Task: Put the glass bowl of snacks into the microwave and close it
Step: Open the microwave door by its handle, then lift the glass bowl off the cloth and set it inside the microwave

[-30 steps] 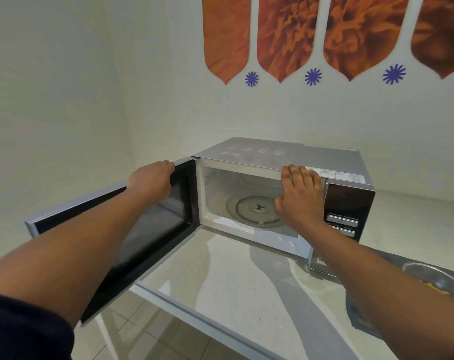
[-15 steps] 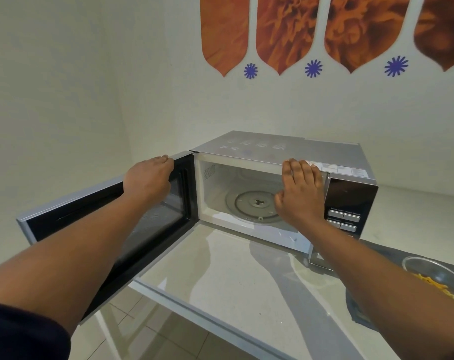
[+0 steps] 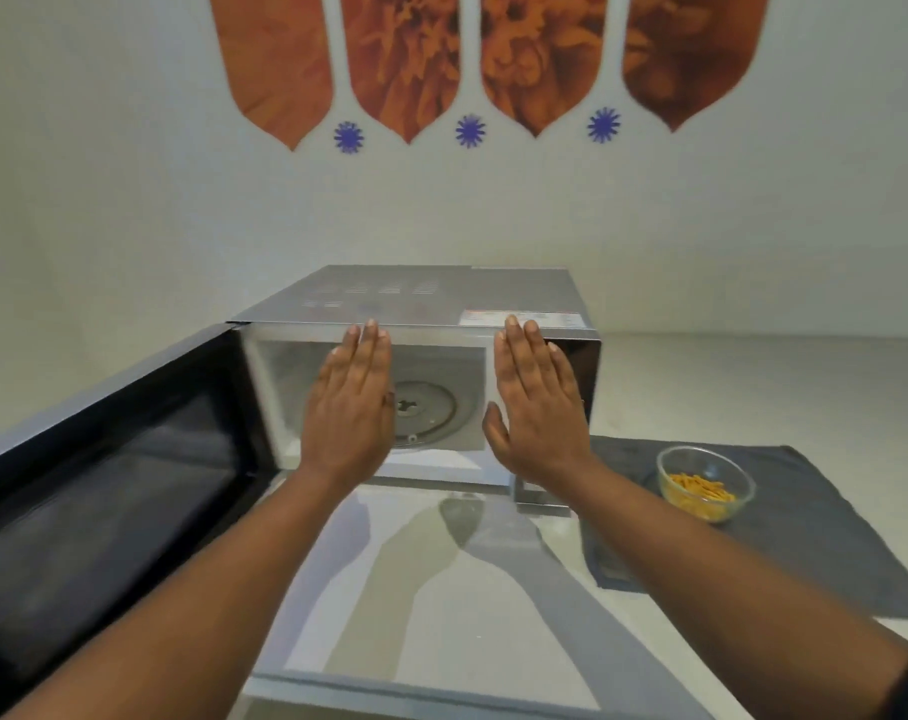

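Observation:
A silver microwave (image 3: 441,298) stands on a white counter with its black door (image 3: 108,491) swung wide to the left. Inside, the round turntable (image 3: 431,415) shows between my hands. My left hand (image 3: 350,407) hovers flat and empty in front of the cavity. My right hand (image 3: 537,402) is flat and empty too, in front of the control panel side. The glass bowl of orange snacks (image 3: 704,483) sits to the right of the microwave, apart from both hands.
The bowl rests on a dark grey cloth (image 3: 831,537) spread over the counter (image 3: 441,605) at the right. The counter's front edge runs near the bottom of the view. A wall with orange floral decals rises behind.
My left hand let go of the door and moved right, in front of the cavity. My right hand came off the microwave's top edge. Both now hover flat. The view shifted right, showing the whole bowl.

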Action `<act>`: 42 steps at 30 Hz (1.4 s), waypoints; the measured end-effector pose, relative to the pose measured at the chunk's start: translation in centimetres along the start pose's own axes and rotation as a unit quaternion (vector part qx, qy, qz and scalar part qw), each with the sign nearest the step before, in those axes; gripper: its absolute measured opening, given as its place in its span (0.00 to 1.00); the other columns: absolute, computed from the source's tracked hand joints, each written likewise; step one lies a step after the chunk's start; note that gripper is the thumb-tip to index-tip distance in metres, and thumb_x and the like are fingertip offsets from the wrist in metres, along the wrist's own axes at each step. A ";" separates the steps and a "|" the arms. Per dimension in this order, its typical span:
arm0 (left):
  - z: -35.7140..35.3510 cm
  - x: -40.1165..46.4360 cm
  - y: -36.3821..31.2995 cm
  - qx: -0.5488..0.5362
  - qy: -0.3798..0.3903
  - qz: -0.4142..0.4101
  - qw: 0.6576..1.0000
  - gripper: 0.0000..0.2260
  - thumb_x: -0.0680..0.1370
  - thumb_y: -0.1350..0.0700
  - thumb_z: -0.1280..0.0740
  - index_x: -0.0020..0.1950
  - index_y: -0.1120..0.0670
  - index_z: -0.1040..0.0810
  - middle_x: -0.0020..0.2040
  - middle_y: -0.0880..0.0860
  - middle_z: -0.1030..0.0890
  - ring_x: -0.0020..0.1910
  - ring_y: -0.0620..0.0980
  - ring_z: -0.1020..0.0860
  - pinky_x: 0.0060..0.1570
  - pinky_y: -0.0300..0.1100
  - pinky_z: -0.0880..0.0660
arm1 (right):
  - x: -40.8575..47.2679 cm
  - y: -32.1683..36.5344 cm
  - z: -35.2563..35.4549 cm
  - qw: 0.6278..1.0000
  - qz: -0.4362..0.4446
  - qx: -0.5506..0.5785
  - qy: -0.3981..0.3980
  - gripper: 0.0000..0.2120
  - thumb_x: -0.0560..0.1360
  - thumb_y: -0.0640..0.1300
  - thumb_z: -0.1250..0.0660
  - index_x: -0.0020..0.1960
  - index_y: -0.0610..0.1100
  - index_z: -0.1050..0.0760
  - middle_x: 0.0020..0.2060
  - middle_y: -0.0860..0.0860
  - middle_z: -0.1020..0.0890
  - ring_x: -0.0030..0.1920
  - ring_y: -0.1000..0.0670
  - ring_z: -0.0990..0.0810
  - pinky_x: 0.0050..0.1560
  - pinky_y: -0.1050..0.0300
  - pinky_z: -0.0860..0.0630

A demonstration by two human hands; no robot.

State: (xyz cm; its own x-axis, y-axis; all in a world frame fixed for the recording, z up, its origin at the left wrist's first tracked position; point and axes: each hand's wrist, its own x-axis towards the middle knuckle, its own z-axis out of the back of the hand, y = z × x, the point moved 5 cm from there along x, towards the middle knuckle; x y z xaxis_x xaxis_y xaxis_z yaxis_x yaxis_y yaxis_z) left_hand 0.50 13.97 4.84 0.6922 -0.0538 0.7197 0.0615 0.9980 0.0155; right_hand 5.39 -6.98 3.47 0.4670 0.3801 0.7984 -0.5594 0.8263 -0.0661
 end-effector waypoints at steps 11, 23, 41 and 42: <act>-6.7 2.1 -21.1 -0.175 -0.009 -0.203 0.963 0.29 0.83 0.55 0.44 0.82 0.59 0.51 0.83 0.56 0.52 0.82 0.55 0.54 0.80 0.51 0.53 | -9.6 -14.2 5.5 0.982 -0.172 -0.073 -0.015 0.36 0.80 0.51 0.42 0.83 0.37 0.48 0.83 0.40 0.44 0.83 0.42 0.48 0.82 0.47 0.55; -15.2 0.1 -32.3 -0.454 0.210 -0.061 0.864 0.27 0.86 0.47 0.52 0.83 0.53 0.54 0.84 0.49 0.54 0.82 0.45 0.57 0.80 0.46 0.55 | -19.9 -23.6 4.2 0.714 -0.606 0.351 -0.024 0.25 0.87 0.51 0.44 0.82 0.46 0.40 0.81 0.50 0.36 0.80 0.49 0.38 0.73 0.58 0.41; -20.2 -1.6 -35.0 -0.726 0.285 0.432 0.453 0.23 0.84 0.43 0.48 0.67 0.56 0.24 0.61 0.53 0.17 0.60 0.51 0.20 0.58 0.43 0.23 | -22.1 -23.4 -0.4 0.537 -0.690 0.475 -0.100 0.16 0.82 0.48 0.41 0.55 0.43 0.16 0.51 0.45 0.12 0.56 0.46 0.14 0.61 0.48 0.19; -20.0 -1.8 -35.1 -0.728 0.289 0.431 0.448 0.25 0.84 0.43 0.49 0.74 0.57 0.29 0.67 0.53 0.21 0.65 0.51 0.22 0.63 0.44 0.25 | -22.3 -23.4 -0.2 0.535 -0.690 0.476 -0.109 0.16 0.82 0.48 0.41 0.58 0.42 0.17 0.53 0.43 0.12 0.57 0.45 0.14 0.62 0.47 0.20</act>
State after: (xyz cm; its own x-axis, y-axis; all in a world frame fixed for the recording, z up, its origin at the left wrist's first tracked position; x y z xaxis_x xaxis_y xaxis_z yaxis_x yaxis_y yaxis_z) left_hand 11.51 -21.64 -10.85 0.9547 -0.0887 -0.2841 -0.2954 -0.4000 -0.8676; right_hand 8.19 -34.69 -12.85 0.8519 -0.4610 -0.2485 0.0717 -0.3674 0.9273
